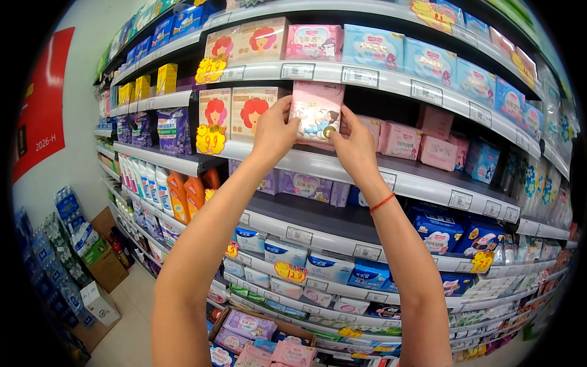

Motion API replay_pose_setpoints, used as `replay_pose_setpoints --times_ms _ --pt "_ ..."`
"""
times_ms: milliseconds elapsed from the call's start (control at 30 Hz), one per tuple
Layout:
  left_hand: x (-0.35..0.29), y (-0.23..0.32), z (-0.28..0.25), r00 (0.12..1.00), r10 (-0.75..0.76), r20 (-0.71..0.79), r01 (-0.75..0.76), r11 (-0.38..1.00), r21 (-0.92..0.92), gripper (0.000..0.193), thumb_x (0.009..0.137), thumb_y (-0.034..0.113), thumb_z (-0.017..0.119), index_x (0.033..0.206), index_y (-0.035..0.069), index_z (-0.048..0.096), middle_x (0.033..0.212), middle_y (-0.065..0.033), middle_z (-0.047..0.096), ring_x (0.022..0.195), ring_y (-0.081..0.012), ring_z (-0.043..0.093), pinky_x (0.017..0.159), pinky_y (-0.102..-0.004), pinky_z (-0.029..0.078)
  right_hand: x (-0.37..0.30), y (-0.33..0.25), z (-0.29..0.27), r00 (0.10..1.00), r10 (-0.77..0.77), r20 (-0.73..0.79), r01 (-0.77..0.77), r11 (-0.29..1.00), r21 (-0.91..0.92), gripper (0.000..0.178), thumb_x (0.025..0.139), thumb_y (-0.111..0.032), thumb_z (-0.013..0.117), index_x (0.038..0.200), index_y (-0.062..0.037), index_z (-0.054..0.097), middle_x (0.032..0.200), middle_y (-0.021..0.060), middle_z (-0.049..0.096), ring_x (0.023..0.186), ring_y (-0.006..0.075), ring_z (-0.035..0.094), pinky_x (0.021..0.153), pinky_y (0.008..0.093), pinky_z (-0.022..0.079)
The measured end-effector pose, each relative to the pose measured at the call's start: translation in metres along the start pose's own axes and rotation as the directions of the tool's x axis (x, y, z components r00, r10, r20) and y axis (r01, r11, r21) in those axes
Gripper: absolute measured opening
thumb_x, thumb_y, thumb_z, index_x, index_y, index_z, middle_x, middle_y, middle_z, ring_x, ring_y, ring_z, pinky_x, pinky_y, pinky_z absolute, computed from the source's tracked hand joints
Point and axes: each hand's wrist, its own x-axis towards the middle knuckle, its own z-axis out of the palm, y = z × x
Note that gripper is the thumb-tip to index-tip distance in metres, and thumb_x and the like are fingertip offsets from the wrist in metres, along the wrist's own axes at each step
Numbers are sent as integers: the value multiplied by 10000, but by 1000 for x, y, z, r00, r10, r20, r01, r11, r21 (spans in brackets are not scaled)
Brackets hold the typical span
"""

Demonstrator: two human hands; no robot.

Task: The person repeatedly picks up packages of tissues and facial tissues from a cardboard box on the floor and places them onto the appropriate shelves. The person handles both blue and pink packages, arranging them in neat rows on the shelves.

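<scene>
Both my arms reach up to a store shelf. Between my hands stands an upright pink pack of sanitary pads [318, 105] with cartoon figures printed on its front. My left hand [276, 129] is closed on its left side and my right hand [356, 145] on its lower right side, thumbs toward the front. The pack is at the shelf's front edge; its underside and back cannot be made out. Beige boxes with a red-haired figure [254, 113] stand just left of my left hand. Pink packs [400, 139] sit right of my right hand.
Above, another shelf carries light-blue packs [373, 46]. Its front edge [391, 81] runs close over my hands. Purple packs [306, 185] fill part of the shelf below. Orange bottles [185, 194] stand lower left. A box of packs [251, 324] sits low between my forearms.
</scene>
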Motion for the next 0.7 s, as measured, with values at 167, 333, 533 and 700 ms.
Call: replay_pose_setpoints --times_ms 167,333,533,700 --pt "-1 -13 12 986 88 -143 -51 968 245 309 842 -52 632 1144 -45 568 1097 -188 675 1005 -271 696 845 -341 536 8 15 6 997 -72 33 76 990 -118 515 809 -4 645 1305 81 536 1079 279 675 985 390 677 864 430 531" --pt "-1 -21 12 992 125 1 -115 909 400 162 828 -31 629 989 -17 621 943 -207 679 890 -364 672 787 -414 517 16 10 1 988 -41 148 85 948 -305 419 798 5 667 1200 77 573 1118 264 679 958 358 707 834 388 561" --pt "-3 -26 19 978 208 16 -188 849 494 200 809 -34 618 1003 -10 656 996 -228 676 959 -408 634 845 -455 504 11 10 3 987 -120 104 147 934 -325 263 809 -16 667 1056 47 605 922 272 669 978 436 641 860 490 512" --pt "1 -27 21 988 137 65 -150 814 562 180 815 -23 622 975 8 700 1026 -235 671 997 -409 627 867 -465 501 17 8 2 976 -26 216 94 947 -307 201 827 -86 672 996 17 711 969 277 679 998 428 636 902 481 504"
